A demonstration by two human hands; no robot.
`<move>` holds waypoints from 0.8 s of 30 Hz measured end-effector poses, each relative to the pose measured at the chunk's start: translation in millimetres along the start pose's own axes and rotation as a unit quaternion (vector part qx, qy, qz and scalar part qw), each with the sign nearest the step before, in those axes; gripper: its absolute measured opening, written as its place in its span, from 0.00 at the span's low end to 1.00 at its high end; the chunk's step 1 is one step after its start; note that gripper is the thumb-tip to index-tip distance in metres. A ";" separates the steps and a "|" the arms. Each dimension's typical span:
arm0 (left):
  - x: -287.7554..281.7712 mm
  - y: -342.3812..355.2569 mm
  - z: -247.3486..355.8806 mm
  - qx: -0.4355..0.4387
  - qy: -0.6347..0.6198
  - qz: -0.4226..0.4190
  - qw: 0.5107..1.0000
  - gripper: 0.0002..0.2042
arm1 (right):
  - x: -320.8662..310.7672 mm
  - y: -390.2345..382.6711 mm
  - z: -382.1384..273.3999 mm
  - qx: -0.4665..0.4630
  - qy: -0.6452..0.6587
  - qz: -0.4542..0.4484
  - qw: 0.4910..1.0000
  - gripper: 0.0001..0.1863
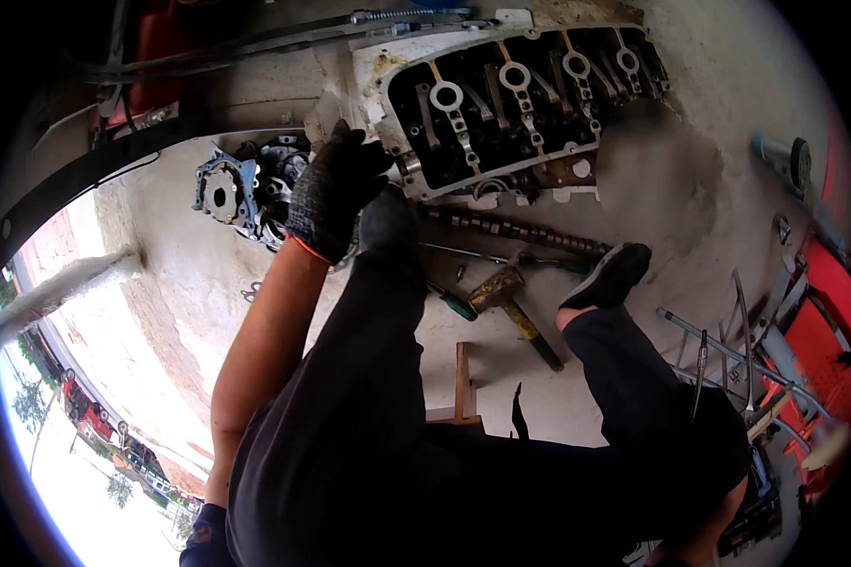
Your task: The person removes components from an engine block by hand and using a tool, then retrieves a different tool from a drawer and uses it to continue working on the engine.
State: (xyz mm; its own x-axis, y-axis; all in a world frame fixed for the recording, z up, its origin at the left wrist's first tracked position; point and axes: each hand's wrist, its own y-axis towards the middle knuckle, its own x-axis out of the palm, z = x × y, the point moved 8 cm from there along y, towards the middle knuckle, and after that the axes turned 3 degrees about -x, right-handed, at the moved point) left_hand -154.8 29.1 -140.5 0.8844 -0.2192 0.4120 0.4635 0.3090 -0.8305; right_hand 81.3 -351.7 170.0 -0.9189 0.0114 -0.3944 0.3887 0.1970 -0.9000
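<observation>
On the left, a blue-edged metal housing [227, 197] lies on the floor [175, 260] with greyish parts around it. Its bolted castings look stiff and fairly weighty for their size; the outer rim seems the better hold, clear of the central opening.

Next to its right comes the left grip [336, 194], in a dark knit glove with an orange cuff. It reaches to the near left corner of the cylinder head; whether the fingers clasp anything there or only rest, I cannot tell. The right grip is out of view.

The cylinder head [528, 115] lies on the far side of the floor, from the middle toward the right, its row of 4 ring-topped bridges facing up. It is probably the heaviest piece here, rigid, and likely slick if the dark inside is oily. I would take it with 2 hands, 1 under each short end, and keep weight off the slim bridges. Its thin rim edges could be sharp, so the glove helps.

Just nearer lies the camshaft [520, 231], long, stiff and prone to roll; both ends suit a hold, sparing the lobes. Nearer again, a hammer [498, 289] looks head-heavy, best held by its yellow handle.
</observation>
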 end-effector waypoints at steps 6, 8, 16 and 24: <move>1.0 4.9 6.9 0.114 0.174 -0.129 0.970 0.23 | -1.5 -0.7 -1.9 0.030 0.031 -0.014 0.999 0.22; -6.4 7.8 5.4 0.096 0.142 -0.121 0.978 0.22 | -1.9 0.7 -2.2 0.035 0.035 -0.014 0.999 0.22; -6.5 3.6 10.9 0.131 0.234 -0.052 0.962 0.19 | -1.4 11.6 -7.7 -0.054 -0.146 0.006 0.988 0.30; 6.1 -2.7 12.2 0.135 0.209 0.023 0.968 0.19 | -10.5 6.7 -9.0 -0.017 0.016 -0.021 1.000 0.27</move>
State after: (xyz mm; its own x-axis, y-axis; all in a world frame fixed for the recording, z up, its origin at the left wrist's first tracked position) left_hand -150.0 38.2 -131.2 0.8313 -0.5373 0.1422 0.4715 0.5463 -0.6923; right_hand 92.9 -341.7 169.8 -0.9360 0.0337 -0.3504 0.3484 0.2315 -0.9083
